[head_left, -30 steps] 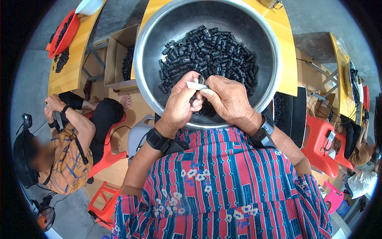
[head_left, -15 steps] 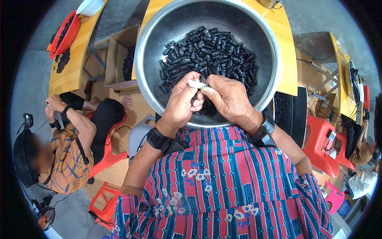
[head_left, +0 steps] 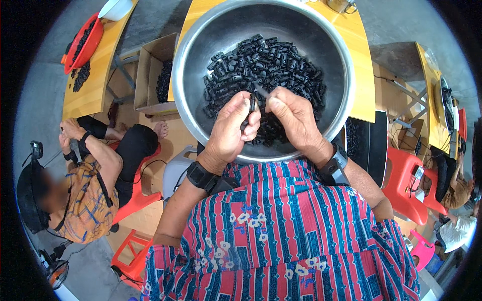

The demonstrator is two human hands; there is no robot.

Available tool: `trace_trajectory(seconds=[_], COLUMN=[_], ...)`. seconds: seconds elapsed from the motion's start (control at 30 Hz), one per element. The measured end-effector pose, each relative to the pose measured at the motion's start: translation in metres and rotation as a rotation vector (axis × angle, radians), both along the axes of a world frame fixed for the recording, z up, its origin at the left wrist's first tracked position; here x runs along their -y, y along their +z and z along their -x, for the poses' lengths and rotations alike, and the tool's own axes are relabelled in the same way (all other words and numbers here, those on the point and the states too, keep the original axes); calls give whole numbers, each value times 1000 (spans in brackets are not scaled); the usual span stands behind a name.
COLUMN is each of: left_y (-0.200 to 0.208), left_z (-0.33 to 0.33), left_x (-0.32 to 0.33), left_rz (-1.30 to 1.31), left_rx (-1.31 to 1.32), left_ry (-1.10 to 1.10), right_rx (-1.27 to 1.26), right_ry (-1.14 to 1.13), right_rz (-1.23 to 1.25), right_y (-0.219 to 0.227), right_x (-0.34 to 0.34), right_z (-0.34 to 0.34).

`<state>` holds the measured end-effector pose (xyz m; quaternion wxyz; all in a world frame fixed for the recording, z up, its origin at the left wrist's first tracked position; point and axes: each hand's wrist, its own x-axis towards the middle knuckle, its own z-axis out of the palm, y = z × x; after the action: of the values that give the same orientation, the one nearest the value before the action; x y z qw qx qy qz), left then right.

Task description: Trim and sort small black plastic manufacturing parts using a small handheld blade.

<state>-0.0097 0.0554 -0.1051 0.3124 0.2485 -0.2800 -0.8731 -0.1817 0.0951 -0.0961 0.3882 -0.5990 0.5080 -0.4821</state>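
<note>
Here, left hand (head_left: pixel 228 128) grips part (head_left: pixel 252 104) (print indiscernible).

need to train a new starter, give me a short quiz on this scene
1. Which hand grips the small black cylindrical part?
2. True or false: the large round silver metal bowl holds mostly white pieces.
3. What is worn on the person's left wrist? A: a thin red cord; B: a wide black strap; C: a white bandage.

Key: 1. The left hand. 2. False, mostly black pieces. 3. B.
</note>
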Motion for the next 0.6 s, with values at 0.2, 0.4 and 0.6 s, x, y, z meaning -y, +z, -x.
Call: trace_trajectory(seconds=[0.2,0.4,0.6], left_y=[1,-4,-6], left_z=[0,-1,1], left_x=[0,1,1], left_rz=[3,26,-61], left_rx=[10,21,-19], left_ry=[11,29,94], right_rx=[-24,-382,-524], right_ry=[-151,-31,1], right_rz=[150,188,213], right_y=[2,10,13], right_x=[0,-7,-9], right_z=[-8,-9,-9])
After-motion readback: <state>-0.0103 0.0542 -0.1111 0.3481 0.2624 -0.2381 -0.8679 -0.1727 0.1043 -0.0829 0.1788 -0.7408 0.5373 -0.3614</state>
